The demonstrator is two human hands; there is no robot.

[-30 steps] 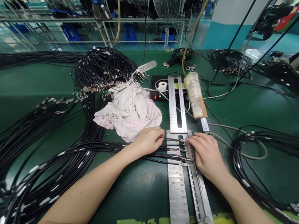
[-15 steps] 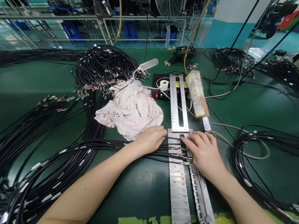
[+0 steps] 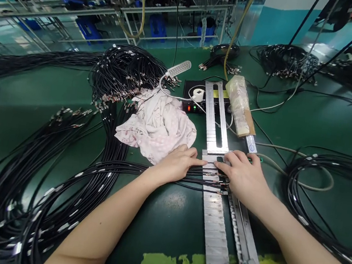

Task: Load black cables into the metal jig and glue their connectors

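Several black cables [image 3: 129, 168] run from the left under my left hand [image 3: 176, 163] and across a grooved metal fixture [image 3: 215, 228]. Their metal-tipped ends lie along the fixture's right side, near my right hand [image 3: 244, 175]. My left hand is closed around a black cable, its index finger stretched along it onto the fixture. At the same cable's end, my right hand's fingertips press close to the left fingertip. The tips themselves partly hide the cable. A slotted metal plate [image 3: 211, 123] extends away just beyond both hands.
A crumpled pale cloth [image 3: 163, 130] lies beyond my left hand. Behind it stand a small lamp [image 3: 179, 68] and a black box [image 3: 191, 107] with lit indicators. A plastic-wrapped tool [image 3: 238, 103] rests beyond my right hand. Coiled cables [image 3: 295, 186] lie at right, more bundles [image 3: 128, 73] at left.
My left index finger has stretched out to the right onto the fixture, nearer the right fingertips. The right hand stays at about the same spot; the whole view has shifted slightly.
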